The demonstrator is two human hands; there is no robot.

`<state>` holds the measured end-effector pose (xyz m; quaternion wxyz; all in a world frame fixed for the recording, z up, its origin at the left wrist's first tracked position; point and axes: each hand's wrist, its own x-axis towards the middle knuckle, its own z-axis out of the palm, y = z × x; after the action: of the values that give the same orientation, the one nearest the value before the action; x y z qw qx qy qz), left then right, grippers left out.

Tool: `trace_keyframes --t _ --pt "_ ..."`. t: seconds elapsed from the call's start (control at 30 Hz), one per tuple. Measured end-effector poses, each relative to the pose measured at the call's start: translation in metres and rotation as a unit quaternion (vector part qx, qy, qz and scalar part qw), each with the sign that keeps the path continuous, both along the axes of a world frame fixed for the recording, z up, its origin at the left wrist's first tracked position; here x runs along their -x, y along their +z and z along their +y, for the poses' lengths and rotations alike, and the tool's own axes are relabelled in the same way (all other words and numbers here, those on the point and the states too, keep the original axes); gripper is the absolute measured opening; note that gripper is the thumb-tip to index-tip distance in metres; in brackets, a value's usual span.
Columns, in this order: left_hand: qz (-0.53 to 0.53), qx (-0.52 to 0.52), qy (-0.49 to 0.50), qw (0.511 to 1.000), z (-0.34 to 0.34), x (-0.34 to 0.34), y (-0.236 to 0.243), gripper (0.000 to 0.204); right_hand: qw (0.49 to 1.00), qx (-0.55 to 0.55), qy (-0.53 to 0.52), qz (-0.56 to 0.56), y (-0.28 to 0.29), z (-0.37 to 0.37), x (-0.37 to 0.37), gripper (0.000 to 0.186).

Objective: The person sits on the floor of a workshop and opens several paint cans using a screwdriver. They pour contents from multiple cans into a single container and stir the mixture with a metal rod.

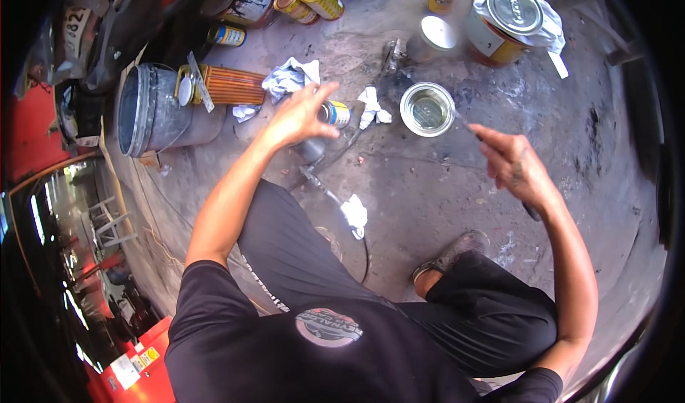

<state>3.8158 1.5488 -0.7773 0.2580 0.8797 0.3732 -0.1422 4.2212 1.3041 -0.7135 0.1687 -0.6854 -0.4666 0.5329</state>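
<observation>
My left hand is open, thumb and fingers apart, over a small can with a blue and yellow label; whether it touches the can is unclear. My right hand grips a dark, thin stirring tool, whose upper end is at the rim of an open metal can holding clear liquid. A white crumpled cloth lies between the two cans. Below my left hand a grey cup, partly hidden, sits by a hose with metal fittings, and another white rag lies on that hose.
A grey bucket, a rectangular yellow tin and cloths stand at the left. Along the back are several paint cans, a lidded container and a large cloth-topped can. Red and black bodywork edges the left side.
</observation>
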Motion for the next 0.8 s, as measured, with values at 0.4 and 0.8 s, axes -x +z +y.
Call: trace_keyframes --t 0.4,0.8 --pt "-0.074 -0.027 0.100 0.992 0.013 0.011 -0.024 0.091 0.990 -0.097 0.101 -0.034 -0.012 0.045 0.127 0.063" --pt "-0.235 0.044 0.058 0.969 0.024 0.031 -0.065 0.103 0.984 -0.084 0.021 -0.153 -0.029 0.073 0.230 0.056"
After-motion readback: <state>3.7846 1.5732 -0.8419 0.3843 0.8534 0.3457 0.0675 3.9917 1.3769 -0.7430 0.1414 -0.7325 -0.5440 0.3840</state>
